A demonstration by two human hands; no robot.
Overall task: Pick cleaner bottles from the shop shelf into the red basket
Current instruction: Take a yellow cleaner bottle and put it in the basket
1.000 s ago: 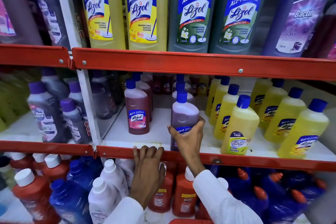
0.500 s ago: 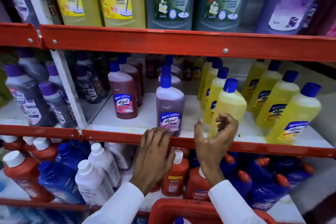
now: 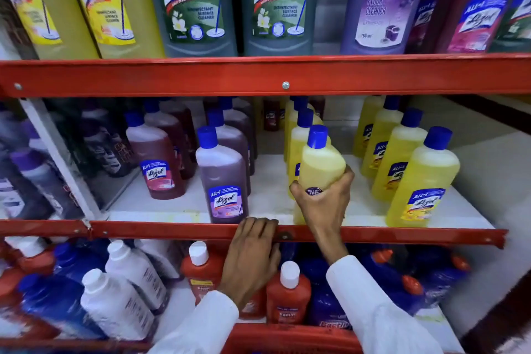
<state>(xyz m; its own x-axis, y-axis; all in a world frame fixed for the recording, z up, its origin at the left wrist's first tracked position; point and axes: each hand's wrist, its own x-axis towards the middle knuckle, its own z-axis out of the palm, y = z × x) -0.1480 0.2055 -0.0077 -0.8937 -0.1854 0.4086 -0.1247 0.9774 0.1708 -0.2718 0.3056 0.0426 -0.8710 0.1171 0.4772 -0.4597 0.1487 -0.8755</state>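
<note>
Yellow cleaner bottle (image 3: 321, 165) at front of middle shelf, tilted, base apparently lifted off shelf board. Right hand (image 3: 323, 204) clasps its lower body. Left hand (image 3: 253, 253) grips nothing, fingers resting on red shelf lip (image 3: 172, 231). Red basket (image 3: 287, 338) below at frame bottom, contents hidden. Progress: pick under way, transfer pending. Clearance: purple bottle (image 3: 222, 178) near left, yellow row (image 3: 422, 181) right; upper rail (image 3: 258, 75) overhead; exit toward front lip open.
</note>
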